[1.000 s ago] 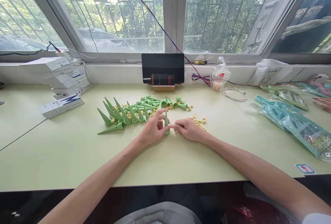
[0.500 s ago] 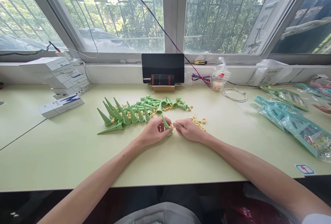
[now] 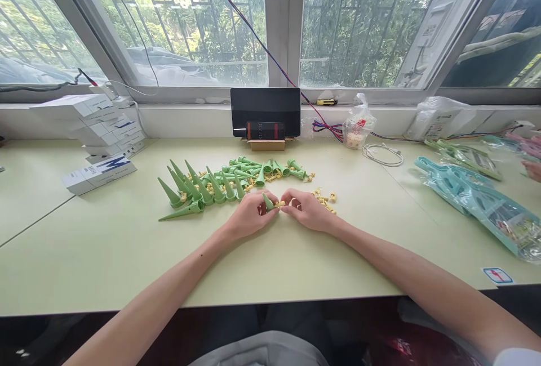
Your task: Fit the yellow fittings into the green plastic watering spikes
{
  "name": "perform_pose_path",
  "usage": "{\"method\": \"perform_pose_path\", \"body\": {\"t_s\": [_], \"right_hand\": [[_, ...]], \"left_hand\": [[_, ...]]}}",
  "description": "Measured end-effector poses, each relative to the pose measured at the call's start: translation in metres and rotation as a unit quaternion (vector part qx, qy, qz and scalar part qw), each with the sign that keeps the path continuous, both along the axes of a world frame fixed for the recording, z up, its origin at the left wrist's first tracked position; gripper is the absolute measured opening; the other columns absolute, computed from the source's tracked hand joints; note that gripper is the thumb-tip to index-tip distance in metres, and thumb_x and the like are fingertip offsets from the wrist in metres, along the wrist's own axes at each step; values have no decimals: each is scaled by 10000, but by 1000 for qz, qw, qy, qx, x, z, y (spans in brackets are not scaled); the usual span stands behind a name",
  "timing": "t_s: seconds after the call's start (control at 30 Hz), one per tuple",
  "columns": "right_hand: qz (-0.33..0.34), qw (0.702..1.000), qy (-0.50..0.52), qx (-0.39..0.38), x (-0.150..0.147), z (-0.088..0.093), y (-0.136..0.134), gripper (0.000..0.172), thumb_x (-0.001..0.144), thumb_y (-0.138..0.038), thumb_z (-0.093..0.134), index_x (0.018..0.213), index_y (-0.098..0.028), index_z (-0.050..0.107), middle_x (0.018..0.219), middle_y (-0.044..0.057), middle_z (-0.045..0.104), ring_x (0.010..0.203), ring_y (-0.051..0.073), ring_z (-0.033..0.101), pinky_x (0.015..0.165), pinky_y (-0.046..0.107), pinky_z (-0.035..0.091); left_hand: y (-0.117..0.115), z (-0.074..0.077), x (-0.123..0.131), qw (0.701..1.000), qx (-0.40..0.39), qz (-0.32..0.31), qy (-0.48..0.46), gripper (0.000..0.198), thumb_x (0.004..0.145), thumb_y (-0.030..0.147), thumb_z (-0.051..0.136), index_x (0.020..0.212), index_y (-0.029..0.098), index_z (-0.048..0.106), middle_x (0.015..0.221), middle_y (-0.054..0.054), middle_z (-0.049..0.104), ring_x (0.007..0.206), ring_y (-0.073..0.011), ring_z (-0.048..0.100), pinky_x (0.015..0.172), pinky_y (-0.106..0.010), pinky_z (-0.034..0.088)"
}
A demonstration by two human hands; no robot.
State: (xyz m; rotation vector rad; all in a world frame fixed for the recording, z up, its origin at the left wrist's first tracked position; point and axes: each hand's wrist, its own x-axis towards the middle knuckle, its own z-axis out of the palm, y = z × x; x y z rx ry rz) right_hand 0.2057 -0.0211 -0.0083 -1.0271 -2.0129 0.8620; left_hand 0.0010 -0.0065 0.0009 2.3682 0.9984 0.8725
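My left hand [image 3: 250, 214] is closed around a green cone [image 3: 267, 201], whose tip leans up and to the left. Against the cone's right side sits a small yellow piece [image 3: 281, 204], pinched by the fingertips of my right hand [image 3: 307, 210]. Both hands are close together over the middle of the table. Several green cones [image 3: 217, 188] stand in a row to the left, and one cone [image 3: 182, 210] lies on its side in front of them. Loose yellow pieces [image 3: 327, 201] are scattered just behind my right hand.
More green cones [image 3: 249, 166] lie in a pile behind my hands. A phone [image 3: 265, 130] leans on a black tablet [image 3: 266, 108]. White boxes [image 3: 101, 174] sit at left, bagged teal items [image 3: 473, 197] at right. Another person's hand [image 3: 531, 170] shows at the right edge.
The cone in my left hand has tilted and sits lower in the fingers. My right fingers have shifted slightly left and opened up around the yellow piece, which shows more now.
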Motion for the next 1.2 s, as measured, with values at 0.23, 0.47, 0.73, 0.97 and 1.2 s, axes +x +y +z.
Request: {"method": "perform_pose_path", "body": {"t_s": [0.23, 0.47, 0.73, 0.97, 1.2], "right_hand": [[3, 1000, 7, 5, 1, -3, 2, 94, 887, -279, 559, 874, -187, 576, 767, -21, 571, 610, 100, 449, 621, 241, 367], [7, 1000, 8, 10, 1, -3, 1, 136, 885, -284, 560, 796, -181, 565, 690, -30, 526, 634, 109, 435, 617, 237, 349], [14, 1000, -6, 0, 1, 1, -1, 217, 886, -309, 541, 716, -175, 529, 629, -40, 450, 599, 103, 389, 575, 231, 310], [22, 999, -24, 19, 1, 0, 0, 271, 899, -269, 497, 648, -167, 498, 603, -41, 410, 586, 96, 357, 553, 231, 267], [9, 999, -26, 17, 0, -1, 1, 293, 922, -319, 490, 699, -155, 586, 605, -31, 467, 580, 100, 390, 558, 231, 288]], "left_hand": [[-1, 1, 0, 1000, 8, -6, 12, 73, 826, 190, 587, 850, 168, 652, 805, -3, 632, 543, -71, 455, 542, -213, 403], [-4, 2, 0, 1000, 3, -12, 18, 76, 826, 193, 565, 834, 168, 636, 783, -7, 621, 538, -81, 448, 541, -222, 392], [-5, 3, 0, 1000, -7, -20, 22, 87, 819, 186, 558, 835, 168, 641, 789, -15, 634, 539, -86, 466, 538, -222, 390], [-5, 3, 0, 999, -18, -23, 26, 90, 820, 192, 557, 830, 162, 641, 809, -23, 647, 541, -86, 463, 540, -225, 385], [-3, 2, 0, 999, -9, -16, 28, 97, 827, 210, 555, 835, 165, 642, 758, -12, 632, 533, -88, 451, 544, -229, 376]]}}
